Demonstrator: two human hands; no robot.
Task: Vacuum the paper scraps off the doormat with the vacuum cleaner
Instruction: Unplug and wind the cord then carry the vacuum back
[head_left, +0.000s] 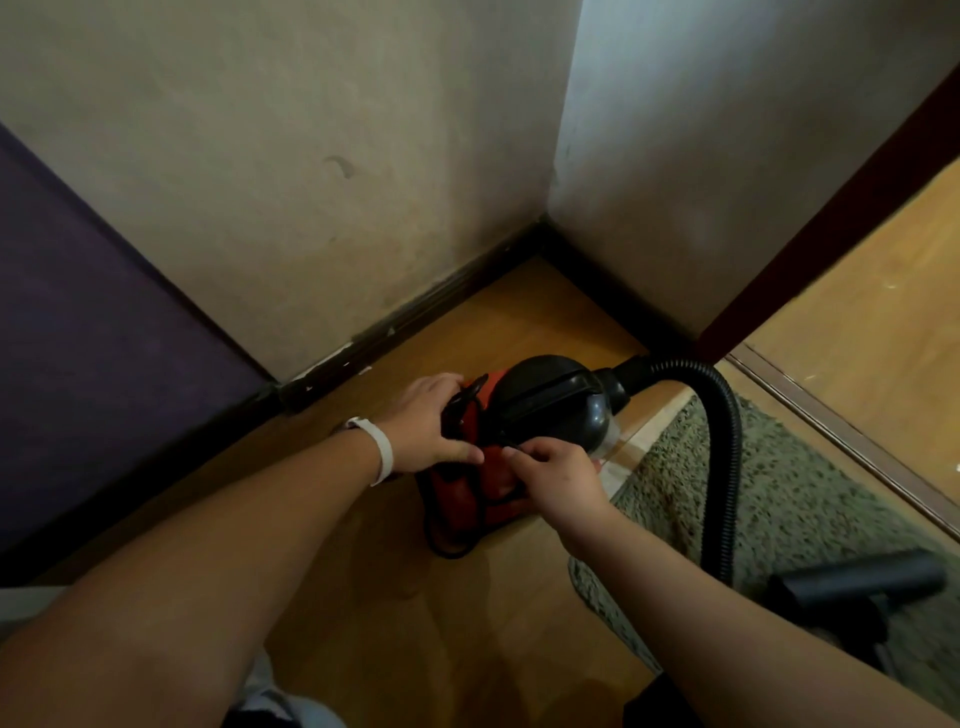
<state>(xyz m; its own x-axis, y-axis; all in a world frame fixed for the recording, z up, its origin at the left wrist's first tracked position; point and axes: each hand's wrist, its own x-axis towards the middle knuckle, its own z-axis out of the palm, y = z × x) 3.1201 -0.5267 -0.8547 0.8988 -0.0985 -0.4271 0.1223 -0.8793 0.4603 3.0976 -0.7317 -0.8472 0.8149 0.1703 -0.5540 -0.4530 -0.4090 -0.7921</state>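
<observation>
A small red and black vacuum cleaner (545, 400) sits on the wooden floor near the wall corner. My left hand (434, 426) grips its rear end around a black strap or cord. My right hand (558, 480) pinches something thin and black on the red body. A black ribbed hose (719, 467) arcs from the vacuum's front down over the shaggy grey-green doormat (789, 499), ending at a black floor nozzle (857, 577) lying on the mat. No paper scraps are plainly visible on the mat.
Two plastered walls meet in a corner (545, 218) with dark skirting just behind the vacuum. A purple panel (78, 338) stands at left. A dark door frame (831, 223) and a floor threshold (841, 431) border the mat at right.
</observation>
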